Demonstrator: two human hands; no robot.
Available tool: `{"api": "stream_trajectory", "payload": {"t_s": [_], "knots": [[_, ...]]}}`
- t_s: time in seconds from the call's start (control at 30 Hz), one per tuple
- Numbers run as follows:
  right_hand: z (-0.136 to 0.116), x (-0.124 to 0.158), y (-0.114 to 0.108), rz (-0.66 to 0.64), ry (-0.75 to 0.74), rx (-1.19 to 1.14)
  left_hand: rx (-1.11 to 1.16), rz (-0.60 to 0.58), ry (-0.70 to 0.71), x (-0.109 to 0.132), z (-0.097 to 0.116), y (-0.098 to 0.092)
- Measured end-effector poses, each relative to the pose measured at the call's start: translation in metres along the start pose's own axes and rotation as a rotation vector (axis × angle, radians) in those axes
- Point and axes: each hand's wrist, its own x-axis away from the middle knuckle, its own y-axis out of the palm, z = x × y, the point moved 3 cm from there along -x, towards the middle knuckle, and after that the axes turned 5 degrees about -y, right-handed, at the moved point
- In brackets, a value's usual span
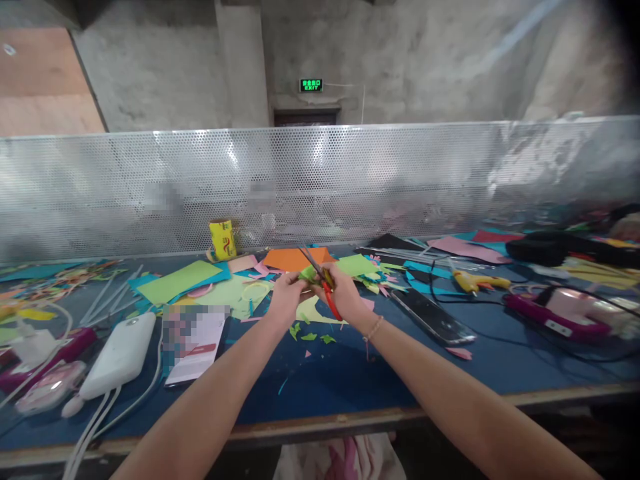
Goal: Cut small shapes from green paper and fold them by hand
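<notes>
In the head view both hands meet over the middle of the blue table. My left hand (289, 296) is closed, pinching a small piece of green paper (309, 274). My right hand (345, 291) grips a pair of scissors (331, 301) with red handles, its blades pointing up and left beside the green paper. Fingers partly hide the paper and the blades' lower part. Below the hands lie several small green paper scraps (309, 337). An orange sheet (280, 259) is just behind the hands, and a pale yellow-green sheet (313, 311) is under them.
Two phones lie either side, a lit one (196, 353) and a dark one (434, 317). A white power bank (120, 355) with cables is at left. A yellow glue gun (470, 283) and purple power strip (555, 320) sit right. A yellow can (223, 240) stands by the perforated metal screen (200, 180).
</notes>
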Motion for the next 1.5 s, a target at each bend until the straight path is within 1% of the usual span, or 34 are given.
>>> {"api": "stream_trajectory", "payload": {"t_s": [0.1,0.17,0.23,0.3,0.4,0.43,0.5,0.57,0.63,0.73,0.8,0.87,1.07,1.33,1.4,1.5], "knots": [[0.0,-0.001,-0.001,-0.014,-0.007,-0.014,0.062,-0.025,0.006,0.0,0.0,0.0],[0.001,-0.001,-0.001,-0.017,-0.02,-0.05,0.02,-0.011,0.044,-0.002,0.0,-0.002],[0.002,-0.002,0.001,-0.02,-0.03,-0.128,-0.044,0.01,0.081,-0.004,-0.001,-0.005],[0.002,-0.003,0.002,-0.032,-0.006,-0.264,-0.069,0.046,0.099,-0.008,-0.002,-0.01],[-0.001,-0.003,0.002,-0.09,0.124,-0.5,-0.044,0.069,0.135,-0.016,0.0,-0.02],[-0.002,-0.003,0.002,-0.126,0.172,-0.595,-0.022,0.07,0.154,-0.018,0.003,-0.023],[-0.004,-0.002,-0.001,-0.194,0.273,-0.806,0.013,0.114,0.177,-0.022,0.009,-0.031],[-0.004,-0.001,-0.003,-0.314,0.397,-0.98,0.038,0.156,0.209,-0.025,0.016,-0.038],[-0.003,0.002,-0.004,-0.477,0.499,-1.059,0.058,0.179,0.239,-0.026,0.024,-0.043],[-0.002,0.006,-0.006,-0.633,0.536,-1.091,0.107,0.203,0.274,-0.027,0.033,-0.05],[0.0,0.008,-0.006,-0.699,0.544,-1.099,0.151,0.243,0.296,-0.027,0.036,-0.053],[0.001,0.01,-0.006,-0.736,0.553,-1.109,0.184,0.278,0.298,-0.027,0.038,-0.056],[0.002,0.011,-0.004,-0.763,0.578,-1.162,0.232,0.278,0.257,-0.028,0.037,-0.058],[0.001,0.011,-0.004,-0.771,0.575,-1.189,0.267,0.266,0.217,-0.027,0.035,-0.054],[0.0,0.01,-0.004,-0.774,0.579,-1.212,0.276,0.235,0.208,-0.027,0.033,-0.05],[-0.003,0.01,-0.003,-0.767,0.601,-1.245,0.275,0.158,0.201,-0.027,0.029,-0.044]]}}
